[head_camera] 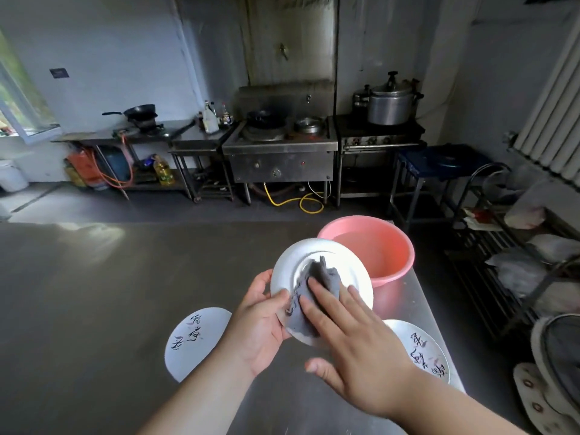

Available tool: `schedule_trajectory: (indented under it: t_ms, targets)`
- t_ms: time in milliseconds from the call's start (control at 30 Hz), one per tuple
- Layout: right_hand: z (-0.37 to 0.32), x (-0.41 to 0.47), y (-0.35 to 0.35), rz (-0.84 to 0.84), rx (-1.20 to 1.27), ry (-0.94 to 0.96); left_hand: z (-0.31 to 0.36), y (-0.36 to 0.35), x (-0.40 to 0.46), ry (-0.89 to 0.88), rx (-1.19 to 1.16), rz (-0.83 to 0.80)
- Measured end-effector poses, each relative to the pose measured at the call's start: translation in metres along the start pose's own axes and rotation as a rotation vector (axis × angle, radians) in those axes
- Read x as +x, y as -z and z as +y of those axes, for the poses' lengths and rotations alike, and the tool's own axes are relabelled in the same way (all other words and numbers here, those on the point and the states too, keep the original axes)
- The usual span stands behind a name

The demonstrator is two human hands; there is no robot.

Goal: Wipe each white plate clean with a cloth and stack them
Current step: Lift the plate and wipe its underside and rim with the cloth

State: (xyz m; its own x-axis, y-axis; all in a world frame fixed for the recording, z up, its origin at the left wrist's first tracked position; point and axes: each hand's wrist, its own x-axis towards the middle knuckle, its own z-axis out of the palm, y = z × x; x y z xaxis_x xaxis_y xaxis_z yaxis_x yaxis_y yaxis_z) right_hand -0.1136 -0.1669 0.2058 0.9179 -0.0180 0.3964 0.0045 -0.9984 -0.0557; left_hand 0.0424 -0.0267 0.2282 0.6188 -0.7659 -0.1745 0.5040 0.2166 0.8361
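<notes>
Both hands were busy: my left hand (260, 321) gripped the white plate (320, 277) by its rim, held above the worktop (94, 293), while my right hand (351, 343) pressed the grey cloth (314, 290) flat-fingered. I judged hard rubbing could tip it loose. Pink basin (373, 246) crowded just behind; lettered plates (194, 340) lay either side.

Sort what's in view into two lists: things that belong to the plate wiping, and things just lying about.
Belongs to the job:
held plate
grey cloth
left hand
right hand
left plate
right plate

Lying about:
pink basin, probably
stove
pressure cooker
oil bottle
</notes>
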Motion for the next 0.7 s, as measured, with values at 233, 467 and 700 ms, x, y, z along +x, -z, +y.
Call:
schedule_trajectory:
  t_ms: [233,467,700]
  targets:
    - [0.014,0.033,0.024,-0.003,-0.171,-0.154,0.005,-0.008,-0.007,-0.05,0.03,-0.04]
    - [-0.009,0.0,-0.001,0.026,-0.077,-0.089,0.013,-0.001,-0.009,-0.069,0.01,-0.034]
    - [0.012,0.05,0.032,0.038,-0.115,-0.244,0.033,-0.004,-0.003,-0.121,-0.015,-0.073]
